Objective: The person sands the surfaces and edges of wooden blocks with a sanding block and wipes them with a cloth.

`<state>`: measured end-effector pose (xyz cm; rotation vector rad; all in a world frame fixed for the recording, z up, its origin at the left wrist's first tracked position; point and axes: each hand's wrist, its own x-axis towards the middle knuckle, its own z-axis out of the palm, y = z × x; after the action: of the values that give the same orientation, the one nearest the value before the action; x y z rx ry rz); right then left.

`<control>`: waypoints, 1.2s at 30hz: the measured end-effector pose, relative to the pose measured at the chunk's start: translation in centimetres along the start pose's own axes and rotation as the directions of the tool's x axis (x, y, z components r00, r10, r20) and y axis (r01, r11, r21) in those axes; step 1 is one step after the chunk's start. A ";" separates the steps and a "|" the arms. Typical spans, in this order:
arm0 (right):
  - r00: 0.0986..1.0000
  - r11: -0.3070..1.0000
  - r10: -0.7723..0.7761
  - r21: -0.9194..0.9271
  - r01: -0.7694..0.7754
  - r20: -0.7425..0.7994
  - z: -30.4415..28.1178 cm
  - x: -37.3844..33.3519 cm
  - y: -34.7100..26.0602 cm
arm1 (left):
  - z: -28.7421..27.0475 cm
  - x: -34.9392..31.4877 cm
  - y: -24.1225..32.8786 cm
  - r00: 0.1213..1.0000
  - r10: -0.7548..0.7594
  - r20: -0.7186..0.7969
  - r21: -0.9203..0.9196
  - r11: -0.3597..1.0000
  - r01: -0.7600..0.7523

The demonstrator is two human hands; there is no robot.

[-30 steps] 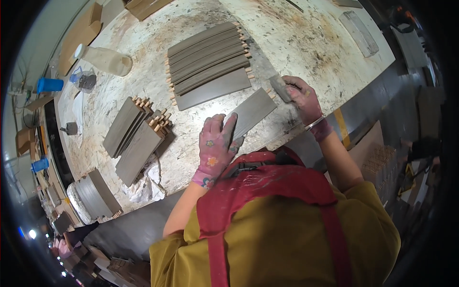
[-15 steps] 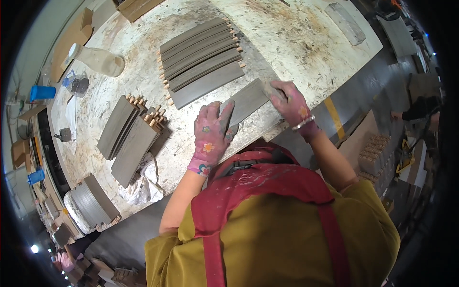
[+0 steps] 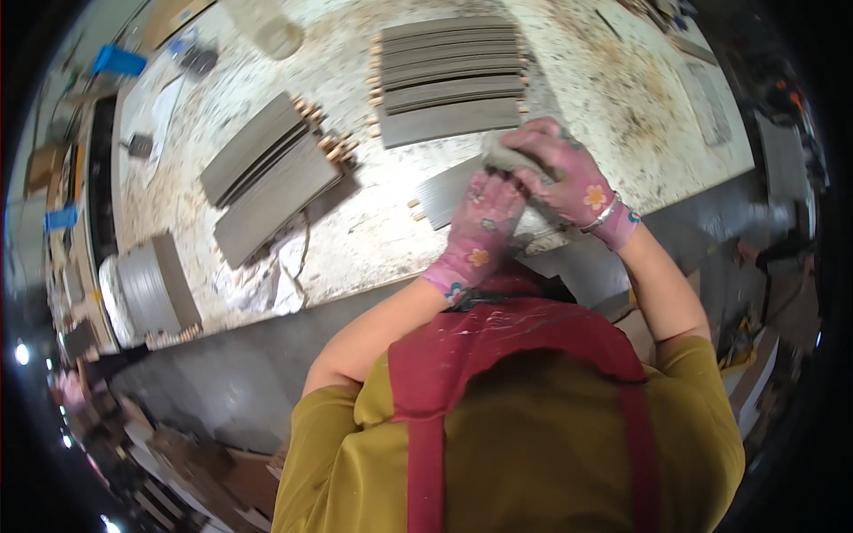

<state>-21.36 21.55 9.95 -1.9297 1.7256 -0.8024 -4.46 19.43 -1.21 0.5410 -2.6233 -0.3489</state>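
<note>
A grey slat (image 3: pixel 443 188) with pale wooden dowels at its left end lies near the table's front edge. My left hand (image 3: pixel 485 222), in a pink flowered glove, lies over its right part, fingers stretched toward my right hand; the thumb is hidden. In the matching glove, my right hand (image 3: pixel 569 173) is closed on a soft-looking grey pad (image 3: pixel 503 153) at the slat's far right. Its exact kind cannot be told. Just beyond lies a row of similar grey slats (image 3: pixel 451 123) with dowels at both ends. To the left, more dowelled slats (image 3: pixel 275 200) lie together.
A crumpled white cloth (image 3: pixel 283 277) lies by the front edge of the stained table (image 3: pixel 373 240). Another stack of slats (image 3: pixel 160 284) stands at the left corner. A clear jug (image 3: pixel 274 34) is at the back, a pale block (image 3: pixel 708 105) at the right.
My left hand has moved right along the slat, close to my right hand, uncovering the slat's dowelled left end. The grey pad under my right hand shows more plainly. The whole view has turned.
</note>
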 end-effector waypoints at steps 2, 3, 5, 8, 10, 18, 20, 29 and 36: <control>0.979 0.989 -0.094 -0.098 0.114 0.181 1.3 2.1 -1.3 | -0.3 0.0 0.8 0.995 -0.087 0.044 -0.145 0.985 0.093; 0.927 0.955 -0.149 -0.193 0.226 0.345 2.0 2.9 -1.8 | -0.8 0.0 1.1 0.986 -0.141 0.093 -0.298 0.941 0.163; 0.860 0.887 -0.292 -0.218 0.408 0.419 4.2 4.1 -2.1 | -0.5 -1.1 1.4 0.977 -0.189 0.097 -0.366 0.906 0.211; 0.558 0.743 -0.495 -0.009 0.669 0.666 6.3 5.6 -2.5 | 1.6 -3.5 2.3 0.923 -0.297 0.246 -0.453 0.806 0.381; 0.526 0.710 -0.555 0.038 0.703 0.645 7.0 6.6 -1.2 | 0.5 -2.4 2.6 0.928 -0.303 0.215 -0.315 0.878 0.360; 0.836 0.827 -0.440 -0.214 0.519 0.328 5.7 10.6 1.5 | -1.7 0.7 1.9 0.983 -0.183 0.034 -0.144 0.972 0.186; 0.916 0.898 -0.398 -0.179 0.401 0.057 2.5 8.6 1.1 | -1.8 1.0 1.1 0.986 -0.166 -0.031 -0.213 0.965 0.155; 0.915 0.864 0.355 0.440 -0.244 -0.190 0.3 -2.5 4.5 | -15.2 -9.6 -5.1 0.926 -0.375 0.041 -0.199 0.906 0.375; 0.876 0.696 0.461 0.671 -0.255 -0.145 4.6 -1.4 5.4 | -18.1 -23.0 -11.8 0.944 -0.148 -0.296 0.546 0.785 0.294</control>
<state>-22.37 21.94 2.74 -0.9982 1.6191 -1.3622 26.68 15.93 2.42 1.0297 -2.3980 0.4635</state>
